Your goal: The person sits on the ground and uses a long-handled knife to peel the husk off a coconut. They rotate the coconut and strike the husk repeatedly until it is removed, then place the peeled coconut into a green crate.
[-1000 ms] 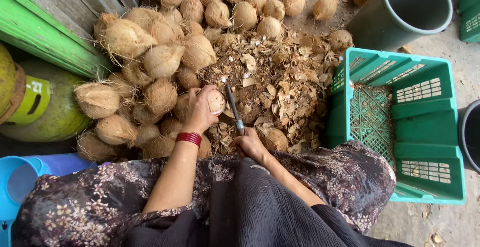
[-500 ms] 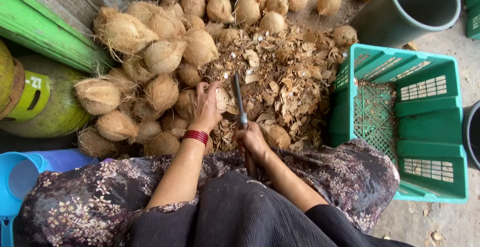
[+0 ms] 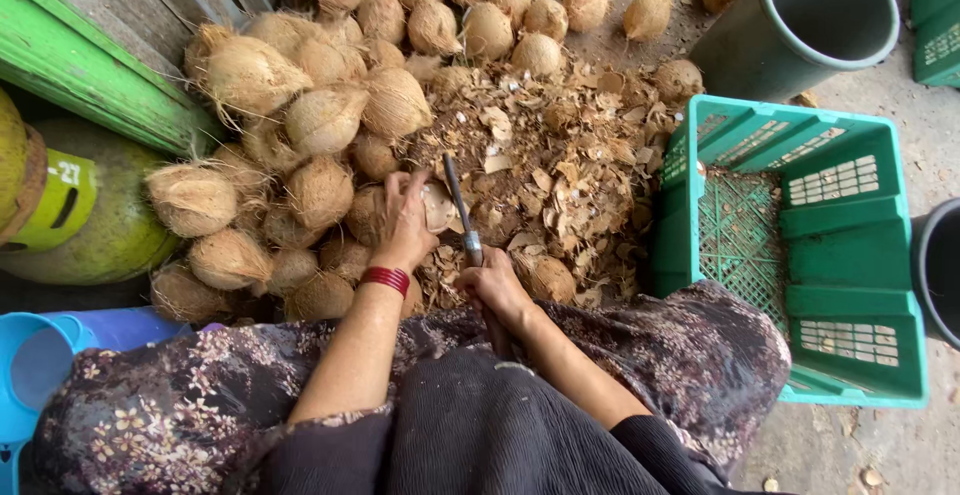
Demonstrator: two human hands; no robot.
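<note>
Now my left hand clasps a coconut at frame centre, while my right hand grips the knife fully closed, blade against it.

rough fibrous coconuts, seemingly metal blade

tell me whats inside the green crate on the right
The green crate shows only its own lattice floor and slotted walls, with some brownish bits along the far edge. The near left corner is covered by the patterned skirt, so that part cannot be seen.
</note>
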